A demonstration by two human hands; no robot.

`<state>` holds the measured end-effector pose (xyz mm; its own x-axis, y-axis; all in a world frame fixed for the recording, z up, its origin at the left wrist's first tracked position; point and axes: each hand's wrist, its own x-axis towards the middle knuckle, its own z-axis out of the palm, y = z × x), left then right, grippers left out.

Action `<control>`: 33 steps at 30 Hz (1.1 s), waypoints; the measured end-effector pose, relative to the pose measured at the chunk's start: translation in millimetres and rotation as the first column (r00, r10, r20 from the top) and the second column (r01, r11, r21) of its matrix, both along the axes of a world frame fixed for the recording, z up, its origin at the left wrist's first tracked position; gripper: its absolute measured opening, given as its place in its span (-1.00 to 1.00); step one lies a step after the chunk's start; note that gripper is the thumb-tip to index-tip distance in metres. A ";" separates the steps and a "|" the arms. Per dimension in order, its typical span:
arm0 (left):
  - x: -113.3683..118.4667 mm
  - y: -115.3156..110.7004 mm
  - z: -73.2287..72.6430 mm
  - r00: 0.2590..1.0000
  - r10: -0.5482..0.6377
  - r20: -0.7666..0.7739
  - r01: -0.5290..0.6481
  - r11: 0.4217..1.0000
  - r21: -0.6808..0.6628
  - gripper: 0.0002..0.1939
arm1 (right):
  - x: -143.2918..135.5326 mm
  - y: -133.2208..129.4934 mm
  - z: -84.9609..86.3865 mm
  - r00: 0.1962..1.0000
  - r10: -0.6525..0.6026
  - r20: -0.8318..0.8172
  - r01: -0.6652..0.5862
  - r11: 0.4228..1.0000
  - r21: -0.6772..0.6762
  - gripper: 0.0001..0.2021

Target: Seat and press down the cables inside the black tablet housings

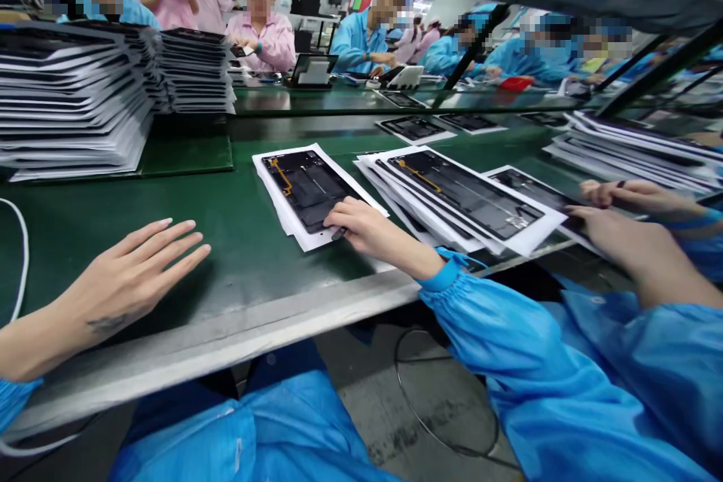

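My left hand [141,267] hovers over the green bench with its fingers stretched out, holding nothing. My right hand [361,226] is closed around a small dark stick-like object [339,233], of which only a short end shows. Its fingers are at the near right corner of a black device panel [308,184] with an orange flex cable on its left side. That panel lies on white sheets [309,241]. Just to the right, a similar black panel [463,192] with its own orange cable tops an uneven stack of panels and white sheets.
Tall stacks of panels and paper [68,105] stand at the left on a green board [186,151]. Another stack [638,154] is at the right, where a co-worker's hands [626,233] touch a panel. A white cable [22,263] curves at the far left; a shelf hangs overhead.
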<state>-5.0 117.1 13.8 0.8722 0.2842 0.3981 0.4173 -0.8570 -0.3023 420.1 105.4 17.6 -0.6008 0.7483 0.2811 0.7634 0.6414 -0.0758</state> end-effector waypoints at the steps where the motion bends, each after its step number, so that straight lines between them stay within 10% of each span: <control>1: -1.2 -0.1 -2.2 1.000 -0.001 0.003 0.001 1.000 -0.007 -0.29 | -0.5 -0.7 0.5 1.000 0.001 0.012 -0.001 1.000 0.005 -0.62; 8: 8.5 2.4 -11.4 0.999 0.006 0.035 -0.002 0.991 -0.131 -0.48 | -12.3 -12.4 4.1 0.996 0.036 0.086 -0.040 0.998 0.049 -0.78; 11: 37.2 5.5 -6.6 0.994 0.058 0.090 -0.019 0.923 -0.385 -0.60 | -12.7 -8.3 9.6 0.997 0.042 0.061 -0.046 0.996 0.075 -0.70; 13: 67.7 10.8 -1.4 0.964 0.182 0.194 0.010 0.703 -0.711 -0.68 | -10.3 -2.2 17.4 0.999 0.047 0.011 -0.048 0.995 0.093 -0.69; 15: 104.6 20.7 3.0 0.866 0.415 0.280 0.205 0.218 -0.954 -0.61 | -9.6 3.8 25.7 0.998 0.046 -0.052 -0.039 0.992 0.120 -0.69; 18: 158.3 40.9 6.3 0.815 0.495 0.301 0.332 0.027 -0.943 -0.41 | -19.5 7.2 29.6 0.992 0.055 -0.114 -0.037 0.987 0.153 -0.72; 23: 179.6 47.2 12.6 0.700 0.619 0.355 0.429 0.033 -0.903 -0.53 | -52.0 -20.1 9.1 0.987 0.065 -0.145 -0.038 0.983 0.178 -0.75; 33: 19.4 -41.3 6.3 0.651 0.737 0.181 0.145 0.114 -0.983 -0.46 | -81.1 -109.1 5.3 0.654 0.108 -0.749 -0.031 0.993 0.117 -0.55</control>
<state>14.4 75.8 20.0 0.3129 0.9402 -0.1343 0.3726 0.0086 0.9280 339.0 -3.7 22.9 -0.2036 0.6628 0.7206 0.4221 0.7235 -0.5462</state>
